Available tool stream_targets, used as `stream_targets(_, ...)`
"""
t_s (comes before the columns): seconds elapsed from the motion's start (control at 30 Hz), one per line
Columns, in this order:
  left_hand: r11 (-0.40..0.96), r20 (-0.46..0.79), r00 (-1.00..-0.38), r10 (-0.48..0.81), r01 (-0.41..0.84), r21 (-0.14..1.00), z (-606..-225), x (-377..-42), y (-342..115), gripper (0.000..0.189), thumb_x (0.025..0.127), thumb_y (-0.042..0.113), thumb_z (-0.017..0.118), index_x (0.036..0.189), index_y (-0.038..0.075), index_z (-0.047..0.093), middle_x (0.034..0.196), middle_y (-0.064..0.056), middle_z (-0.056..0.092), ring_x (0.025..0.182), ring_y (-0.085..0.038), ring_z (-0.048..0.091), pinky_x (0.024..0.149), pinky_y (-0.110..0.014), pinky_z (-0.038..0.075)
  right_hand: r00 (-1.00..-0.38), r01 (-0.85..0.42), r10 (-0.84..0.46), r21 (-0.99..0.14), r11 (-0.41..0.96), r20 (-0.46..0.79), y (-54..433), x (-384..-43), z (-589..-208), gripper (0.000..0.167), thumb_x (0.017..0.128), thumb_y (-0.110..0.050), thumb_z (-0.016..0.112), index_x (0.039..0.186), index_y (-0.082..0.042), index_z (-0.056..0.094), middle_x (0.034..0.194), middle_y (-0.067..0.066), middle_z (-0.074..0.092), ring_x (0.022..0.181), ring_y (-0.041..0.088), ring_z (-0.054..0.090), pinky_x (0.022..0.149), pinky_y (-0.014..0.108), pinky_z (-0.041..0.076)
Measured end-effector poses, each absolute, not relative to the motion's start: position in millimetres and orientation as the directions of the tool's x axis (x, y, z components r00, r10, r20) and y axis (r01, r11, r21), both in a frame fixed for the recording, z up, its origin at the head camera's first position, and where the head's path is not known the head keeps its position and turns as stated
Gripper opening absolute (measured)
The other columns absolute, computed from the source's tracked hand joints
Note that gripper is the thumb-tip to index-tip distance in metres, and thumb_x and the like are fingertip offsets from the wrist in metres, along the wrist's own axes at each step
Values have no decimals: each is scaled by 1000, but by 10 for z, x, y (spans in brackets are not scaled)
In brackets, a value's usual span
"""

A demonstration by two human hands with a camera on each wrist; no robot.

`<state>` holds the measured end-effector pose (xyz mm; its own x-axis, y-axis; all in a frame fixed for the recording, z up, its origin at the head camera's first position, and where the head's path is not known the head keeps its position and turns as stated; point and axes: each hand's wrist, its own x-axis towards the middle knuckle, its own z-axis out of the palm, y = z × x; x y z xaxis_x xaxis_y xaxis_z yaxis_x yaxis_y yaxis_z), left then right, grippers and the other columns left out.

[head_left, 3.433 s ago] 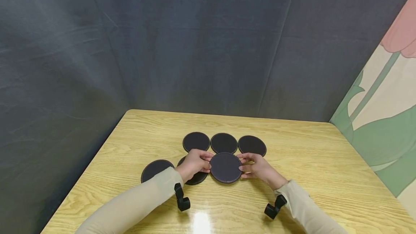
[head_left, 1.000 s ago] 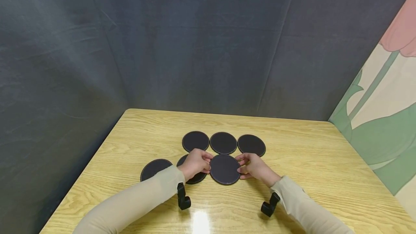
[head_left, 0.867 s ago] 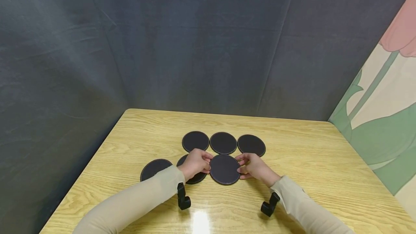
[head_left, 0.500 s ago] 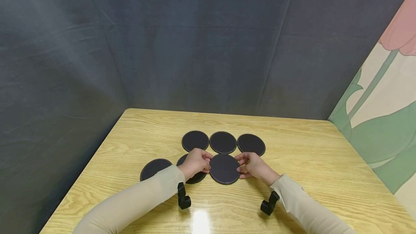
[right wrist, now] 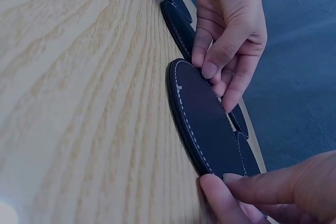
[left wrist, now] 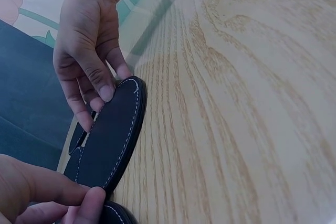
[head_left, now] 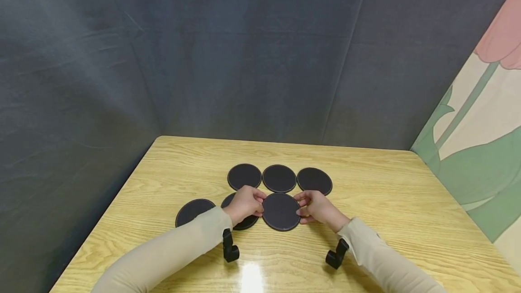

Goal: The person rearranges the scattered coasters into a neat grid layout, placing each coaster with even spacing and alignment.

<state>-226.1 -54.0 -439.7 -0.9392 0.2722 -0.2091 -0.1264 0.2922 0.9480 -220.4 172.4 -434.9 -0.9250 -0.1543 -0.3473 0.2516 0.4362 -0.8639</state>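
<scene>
My left hand (head_left: 246, 205) and right hand (head_left: 319, 209) pinch opposite edges of a round black stitched coaster (head_left: 281, 211). Thumbs lie at its top edge, seen on the coaster (left wrist: 115, 129) in the left wrist view and the coaster (right wrist: 202, 111) in the right wrist view. Whether it lies fully flat, I cannot tell. Beneath my left hand, a second coaster (head_left: 247, 223) is partly covered. Farther left, another coaster (head_left: 194, 210) is partly hidden by the sleeve. Behind them a left coaster (head_left: 244, 177), middle coaster (head_left: 279, 178) and right coaster (head_left: 314, 181) form a row.
The wooden table (head_left: 390, 211) extends on both sides of the coasters. A dark blue curtain (head_left: 260, 58) hangs along its back and left edges. At right is a cloth (head_left: 480, 157) with a tulip pattern. Black camera mounts sit on both wrists.
Compared with 3.4 s ago, the held coaster sits slightly lower and nearer me, separated from the back row's overlap. My right hand has shifted slightly left. Over the last second both hands stay nearly still.
</scene>
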Motion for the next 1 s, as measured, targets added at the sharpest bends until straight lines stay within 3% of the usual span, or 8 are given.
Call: stream_targets(1.0, 398, -218, -948, 234, -111, 911, -4381, -2289, -490, 33, 73, -17, 64, 105, -9, 66, 84, -15, 61, 59, -15, 61, 57, -27, 59, -924, 264, -124, -839, 476, -361, 1712, -2229, -4340, 39, 80, 18, 64, 116, 7, 58, 88, 10, 49, 68, 17, 58, 59, 32, 60)
